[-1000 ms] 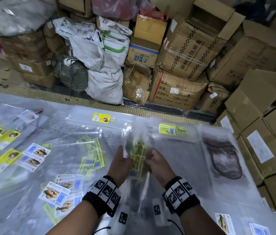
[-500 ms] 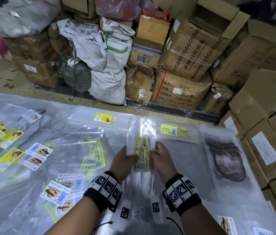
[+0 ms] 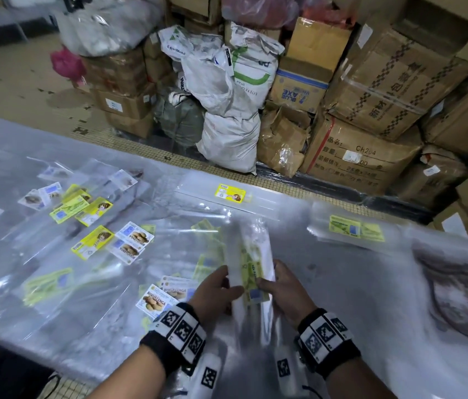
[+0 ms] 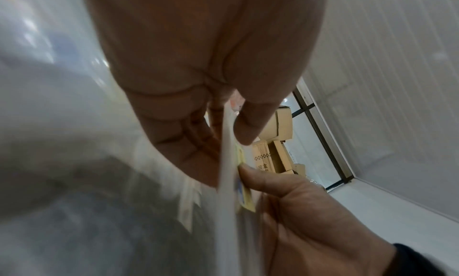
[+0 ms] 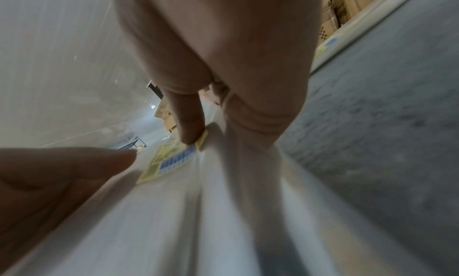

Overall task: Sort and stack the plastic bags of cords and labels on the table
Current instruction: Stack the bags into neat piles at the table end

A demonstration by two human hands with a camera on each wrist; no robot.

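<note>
Both my hands held one narrow bundle of clear bags [image 3: 251,254] upright over the near middle of the surface [image 3: 356,283], its yellow label [image 3: 251,280] facing me. My left hand [image 3: 215,292] gripped the bundle's left edge, thumb in front and fingers [image 4: 188,142] curled behind the plastic; my right hand [image 3: 287,289] gripped the right edge, its thumb [image 5: 188,123] pressed onto the label and the other fingers wrapped behind. The bundle's lower end hung down between my wrists, blurred. A second flat stack of bags with a yellow label [image 3: 356,228] lay on the surface to the right, apart from my hands, and another long bag with a small yellow label [image 3: 230,193] lay along the far edge. Loose bags with yellow and white labels [image 3: 94,223] were scattered on the left half of the surface. A dark coil in a clear bag [image 3: 457,298] lay at the right end. Beyond the surface stood cardboard boxes [image 3: 371,90] and white sacks [image 3: 227,96] on the floor.
</note>
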